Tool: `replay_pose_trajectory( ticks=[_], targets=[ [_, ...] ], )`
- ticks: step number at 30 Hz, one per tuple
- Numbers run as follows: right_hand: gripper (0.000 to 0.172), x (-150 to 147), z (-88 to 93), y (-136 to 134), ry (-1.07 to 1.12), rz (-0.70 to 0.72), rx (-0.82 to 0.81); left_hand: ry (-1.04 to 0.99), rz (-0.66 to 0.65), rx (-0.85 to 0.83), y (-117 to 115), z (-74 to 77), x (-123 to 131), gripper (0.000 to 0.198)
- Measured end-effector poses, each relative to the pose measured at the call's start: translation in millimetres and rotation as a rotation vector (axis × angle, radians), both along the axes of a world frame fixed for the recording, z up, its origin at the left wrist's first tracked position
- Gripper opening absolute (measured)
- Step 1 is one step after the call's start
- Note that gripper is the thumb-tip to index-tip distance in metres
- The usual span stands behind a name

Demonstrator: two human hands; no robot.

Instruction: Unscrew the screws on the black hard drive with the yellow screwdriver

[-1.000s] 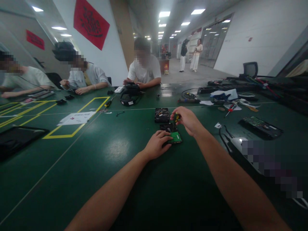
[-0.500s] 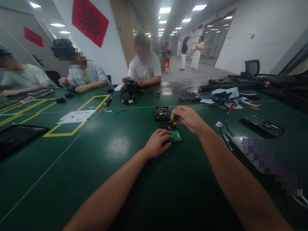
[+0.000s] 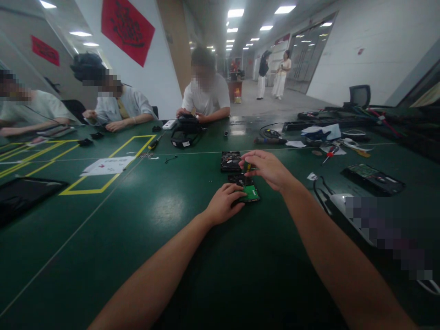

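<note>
My right hand [image 3: 268, 169] is closed on a small screwdriver [image 3: 248, 167] with a black and yellow handle, held upright with its shaft pointing down at a hard drive [image 3: 252, 194]. This drive lies on the table with its green circuit board facing up. My left hand [image 3: 225, 204] grips the drive's left side, fingers over the board and thumb along the near edge. Whether the screwdriver's tip sits in a screw is too small to tell. Just beyond lies a second hard drive [image 3: 231, 161], dark with silver parts.
On the right are an opened black device [image 3: 374, 178], cables and a red screwdriver [image 3: 330, 155]. To the left lie a paper sheet [image 3: 108, 166], another screwdriver [image 3: 155, 143] and a dark panel [image 3: 29, 195]. People sit across the green table [image 3: 137, 238].
The fingers of my right hand have shifted over the top of the screwdriver, which now stands more upright and slightly lower. My left hand stays on the hard drive.
</note>
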State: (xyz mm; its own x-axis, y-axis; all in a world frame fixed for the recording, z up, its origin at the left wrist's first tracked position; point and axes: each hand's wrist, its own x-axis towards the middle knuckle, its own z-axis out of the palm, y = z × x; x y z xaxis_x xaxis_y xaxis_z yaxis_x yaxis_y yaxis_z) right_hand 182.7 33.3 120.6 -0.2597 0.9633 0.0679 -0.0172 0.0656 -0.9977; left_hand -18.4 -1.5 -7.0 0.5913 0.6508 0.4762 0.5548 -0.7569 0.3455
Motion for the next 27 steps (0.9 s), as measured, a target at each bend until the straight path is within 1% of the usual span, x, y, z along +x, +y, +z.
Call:
replay_pose_trajectory(
  ticks=[2,8,12,19,27],
  targets=[
    [0.008,0.8,-0.4,0.4,0.013,-0.017,0.0,-0.001,-0.005,0.001,-0.3,0.4,0.0,0.034],
    [0.008,0.9,-0.6,2.1,0.024,-0.033,-0.013,0.001,0.001,-0.001,-0.7,-1.0,-0.1,0.035],
    [0.008,1.0,-0.3,2.3,0.038,-0.045,0.025,0.003,0.005,-0.003,-0.3,-1.8,-0.2,0.035],
    [0.019,2.6,-0.5,4.2,-0.043,-0.055,0.071,0.002,0.001,-0.002,0.3,-1.7,-0.7,0.036],
    [0.012,-4.1,-3.3,0.4,0.003,-0.035,0.032,-0.012,-0.008,0.002,1.5,-3.6,0.8,0.035]
  ],
)
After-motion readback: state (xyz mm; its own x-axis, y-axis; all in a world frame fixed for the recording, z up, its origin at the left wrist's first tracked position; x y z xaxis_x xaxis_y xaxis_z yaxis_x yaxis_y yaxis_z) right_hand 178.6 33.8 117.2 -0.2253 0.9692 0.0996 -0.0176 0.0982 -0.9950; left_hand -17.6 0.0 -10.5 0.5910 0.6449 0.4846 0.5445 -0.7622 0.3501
